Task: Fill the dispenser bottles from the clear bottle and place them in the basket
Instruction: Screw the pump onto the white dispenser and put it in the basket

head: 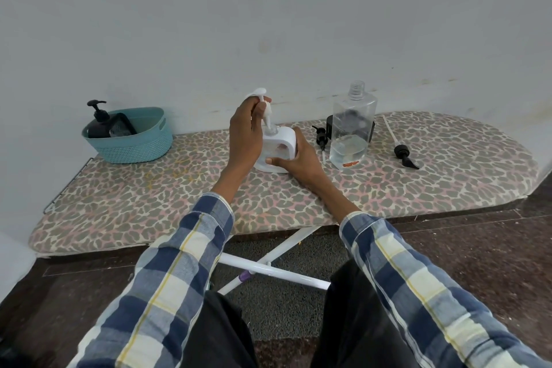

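my left hand (246, 131) pinches the white pump head (263, 104) above one white dispenser bottle (279, 148) mid-board, my right hand (298, 158) wrapped round it. i count one clear bottle (352, 128), two loose black pumps (321, 137) (403, 152), one basket (131, 137) holding two black bottles (100, 121).

Home: ironing board (418, 182), tiled floor (478, 254)
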`<state>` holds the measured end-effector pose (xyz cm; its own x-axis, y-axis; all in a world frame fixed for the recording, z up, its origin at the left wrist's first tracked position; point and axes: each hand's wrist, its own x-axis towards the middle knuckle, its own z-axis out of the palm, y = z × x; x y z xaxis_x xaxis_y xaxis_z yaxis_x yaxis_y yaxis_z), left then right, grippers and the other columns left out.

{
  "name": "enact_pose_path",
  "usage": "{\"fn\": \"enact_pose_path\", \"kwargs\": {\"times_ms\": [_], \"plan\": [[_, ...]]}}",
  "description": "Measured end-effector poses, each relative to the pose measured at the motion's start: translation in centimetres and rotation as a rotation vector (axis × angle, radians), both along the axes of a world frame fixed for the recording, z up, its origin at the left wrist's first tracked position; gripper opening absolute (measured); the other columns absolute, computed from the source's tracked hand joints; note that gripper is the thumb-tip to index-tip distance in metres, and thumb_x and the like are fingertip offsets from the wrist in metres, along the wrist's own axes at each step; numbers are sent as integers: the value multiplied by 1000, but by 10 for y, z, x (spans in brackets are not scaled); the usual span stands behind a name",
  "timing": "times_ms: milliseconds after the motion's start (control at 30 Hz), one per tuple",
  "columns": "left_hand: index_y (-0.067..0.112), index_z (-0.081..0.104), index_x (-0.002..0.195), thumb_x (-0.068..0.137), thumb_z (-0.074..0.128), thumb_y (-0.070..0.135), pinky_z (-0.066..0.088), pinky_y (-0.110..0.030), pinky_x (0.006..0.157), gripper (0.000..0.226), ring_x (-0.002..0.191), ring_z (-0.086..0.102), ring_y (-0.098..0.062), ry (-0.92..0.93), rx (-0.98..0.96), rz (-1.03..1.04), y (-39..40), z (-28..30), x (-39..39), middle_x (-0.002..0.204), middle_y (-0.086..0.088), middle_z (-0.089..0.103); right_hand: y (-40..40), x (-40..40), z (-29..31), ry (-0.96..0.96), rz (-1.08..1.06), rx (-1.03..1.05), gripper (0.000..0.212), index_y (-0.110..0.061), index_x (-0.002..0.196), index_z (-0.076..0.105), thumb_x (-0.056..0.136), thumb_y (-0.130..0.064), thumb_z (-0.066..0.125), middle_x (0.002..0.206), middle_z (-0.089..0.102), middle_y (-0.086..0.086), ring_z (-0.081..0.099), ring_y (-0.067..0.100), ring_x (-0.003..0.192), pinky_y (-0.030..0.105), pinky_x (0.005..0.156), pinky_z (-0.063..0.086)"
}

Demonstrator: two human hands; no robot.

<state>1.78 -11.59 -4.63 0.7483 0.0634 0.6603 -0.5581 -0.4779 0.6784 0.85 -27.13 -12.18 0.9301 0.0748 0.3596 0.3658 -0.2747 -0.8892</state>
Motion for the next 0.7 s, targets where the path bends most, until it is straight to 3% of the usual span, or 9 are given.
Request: {"fn": "enact_pose_path", "kwargs": {"times_ms": [133, 267, 400, 533, 600, 700], "plan": [[14, 68, 128, 116, 46, 34, 54, -31, 90, 32, 103, 69, -14, 10, -44, 7, 0, -3, -1, 115, 0, 75, 0, 1, -1, -5, -6, -8, 70, -31, 133, 52, 78, -35, 95, 112, 66, -18, 64, -10, 96, 10, 75, 52], [15, 71, 120, 115, 50, 34, 50, -24, 81, 29, 94, 67, -8, 41, 18, 6, -3, -7, -3, 113, 5, 76, 0, 1, -1, -9, 6, -3, 68, -30, 132, 52, 79, -33, 95, 110, 67, -16, 64, -10, 91, 11, 74, 51], [18, 73, 126, 115, 48, 34, 52, -36, 90, 32, 108, 66, -17, 22, 103, 16, -1, -26, -3, 122, 3, 75, 1, 3, -3, -7, 6, 6, 74, -26, 136, 53, 77, -39, 95, 114, 69, -9, 66, 2, 97, 20, 78, 53], [20, 70, 128, 115, 43, 33, 49, -44, 93, 33, 109, 59, -21, 22, 183, 93, -2, -40, 1, 127, 3, 72, 1, 6, -6, -18, 12, 13, 79, -25, 138, 53, 74, -44, 94, 117, 69, -6, 68, 12, 102, 29, 83, 57], [21, 68, 130, 115, 38, 39, 50, -44, 97, 38, 114, 59, -20, 71, 140, 70, -1, -47, 2, 133, 6, 70, 0, 6, -6, -22, 10, 8, 80, -24, 138, 52, 73, -48, 93, 117, 70, -6, 68, 13, 102, 32, 83, 58], [20, 62, 141, 116, 35, 35, 46, -37, 107, 40, 127, 55, -21, 110, 104, -3, 1, -53, 0, 145, 7, 64, 1, 1, 0, -1, 10, 15, 69, -24, 135, 54, 80, -43, 91, 113, 69, -5, 68, 5, 96, 25, 78, 56]]}}
